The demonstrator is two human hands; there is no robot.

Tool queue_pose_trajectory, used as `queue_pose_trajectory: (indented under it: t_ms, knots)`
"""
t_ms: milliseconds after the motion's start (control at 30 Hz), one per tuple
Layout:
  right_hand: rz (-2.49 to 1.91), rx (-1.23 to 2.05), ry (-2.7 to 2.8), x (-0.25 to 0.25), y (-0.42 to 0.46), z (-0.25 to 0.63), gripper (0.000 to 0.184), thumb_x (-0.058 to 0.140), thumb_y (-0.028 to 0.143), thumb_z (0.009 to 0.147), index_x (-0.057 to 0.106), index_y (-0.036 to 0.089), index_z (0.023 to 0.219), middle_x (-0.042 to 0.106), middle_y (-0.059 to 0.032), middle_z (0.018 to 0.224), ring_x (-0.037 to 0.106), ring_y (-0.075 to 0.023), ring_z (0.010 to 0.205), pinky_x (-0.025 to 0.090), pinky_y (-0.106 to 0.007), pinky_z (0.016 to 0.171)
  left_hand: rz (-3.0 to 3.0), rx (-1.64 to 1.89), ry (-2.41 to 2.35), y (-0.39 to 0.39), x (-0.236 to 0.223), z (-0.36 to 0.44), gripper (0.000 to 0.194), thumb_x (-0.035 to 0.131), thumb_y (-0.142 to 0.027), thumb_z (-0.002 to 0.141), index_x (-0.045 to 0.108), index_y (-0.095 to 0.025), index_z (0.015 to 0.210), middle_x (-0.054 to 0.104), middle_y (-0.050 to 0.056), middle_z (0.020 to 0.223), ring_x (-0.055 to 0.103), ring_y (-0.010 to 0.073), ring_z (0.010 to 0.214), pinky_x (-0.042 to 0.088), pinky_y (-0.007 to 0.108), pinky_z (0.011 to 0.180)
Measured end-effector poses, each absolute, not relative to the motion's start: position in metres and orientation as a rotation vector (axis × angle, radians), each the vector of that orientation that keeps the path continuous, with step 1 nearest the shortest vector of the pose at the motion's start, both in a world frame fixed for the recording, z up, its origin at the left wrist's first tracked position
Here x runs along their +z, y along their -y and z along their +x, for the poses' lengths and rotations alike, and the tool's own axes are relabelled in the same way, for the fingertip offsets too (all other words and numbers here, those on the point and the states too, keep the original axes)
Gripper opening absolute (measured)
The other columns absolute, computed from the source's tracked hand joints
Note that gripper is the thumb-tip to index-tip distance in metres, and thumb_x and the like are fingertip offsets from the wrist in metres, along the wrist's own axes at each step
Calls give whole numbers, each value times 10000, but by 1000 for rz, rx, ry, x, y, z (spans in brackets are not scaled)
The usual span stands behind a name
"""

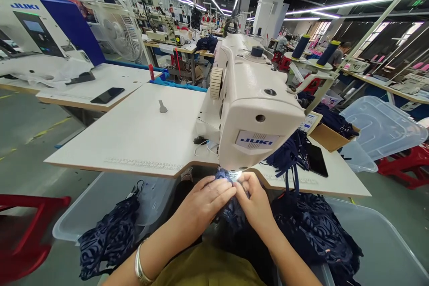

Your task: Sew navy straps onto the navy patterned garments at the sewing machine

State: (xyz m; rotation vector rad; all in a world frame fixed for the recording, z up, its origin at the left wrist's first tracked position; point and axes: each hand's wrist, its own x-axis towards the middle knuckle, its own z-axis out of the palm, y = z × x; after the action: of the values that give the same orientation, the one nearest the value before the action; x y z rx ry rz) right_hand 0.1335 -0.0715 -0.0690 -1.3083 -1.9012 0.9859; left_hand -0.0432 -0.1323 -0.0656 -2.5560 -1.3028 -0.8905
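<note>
The left hand point(204, 203) and the right hand point(256, 201) meet at the front edge of the surface point(144, 129), just below the head of the sewing machine point(261, 103). Both grips are closed on the navy lace fabric point(233, 214): the left fingers lie together across it, while the right thumb and forefinger pinch it near the lit needle area. Holding it from both sides probably keeps the small piece flat and steers it; the rest hangs below the hands, perhaps so that its weight stays off the stitching spot. The exact contact under the fingers is hidden.

Beneath the surface, on the person's left, a clear bin point(65, 225) holds a patterned navy garment point(110, 232), part of it draped over the rim. On the right, another clear bin point(385, 232) carries a larger pile of navy garments point(321, 228). Both seem placed within easy reach of the seat. Navy straps point(288, 154) lie bunched on the surface beside a phone point(317, 160), some trailing over the edge towards the right pile. Behind the phone, a cardboard box point(330, 137) contains more dark pieces point(340, 124), and a clear tub point(385, 129) rests near a red stool point(409, 167).
</note>
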Motion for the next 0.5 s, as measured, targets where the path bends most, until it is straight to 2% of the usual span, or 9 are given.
queue_pose_trajectory:
  t_ms: [133, 233, 400, 500]
  knots:
    - [-1212, 1320, 1688, -71, 63, 136, 206, 466, 393, 878, 436, 202, 946, 326, 110, 511, 323, -93, 467, 305, -211, 506, -2638, -777, 1438, 131, -61, -41, 375, 335, -129, 977, 488, -233, 1304, 597, 27, 1278, 487, 155, 1215, 310, 325, 966]
    - [-1158, 1416, 1709, -68, 53, 139, 222, 465, 403, 886, 449, 201, 975, 346, 100, 533, 334, -96, 477, 293, -213, 495, -2564, -773, 1506, 132, -61, -35, 372, 339, -139, 970, 519, -244, 1279, 618, 11, 1244, 510, 167, 1174, 295, 339, 954]
    - [-1176, 1134, 1959, -62, 39, 144, 181, 425, 371, 918, 490, 205, 946, 481, 49, 624, 455, -125, 578, 339, -239, 568, -2311, -792, 1579, 132, -74, -25, 388, 327, -129, 953, 573, -243, 1231, 637, 30, 1203, 513, 184, 1159, 273, 349, 977]
    - [-1207, 1019, 2033, -63, 34, 142, 167, 437, 354, 910, 487, 195, 895, 468, 54, 609, 434, -120, 563, 333, -240, 564, -2274, -826, 1604, 132, -79, -22, 398, 301, -136, 962, 576, -243, 1228, 630, 34, 1220, 499, 183, 1173, 269, 345, 968]
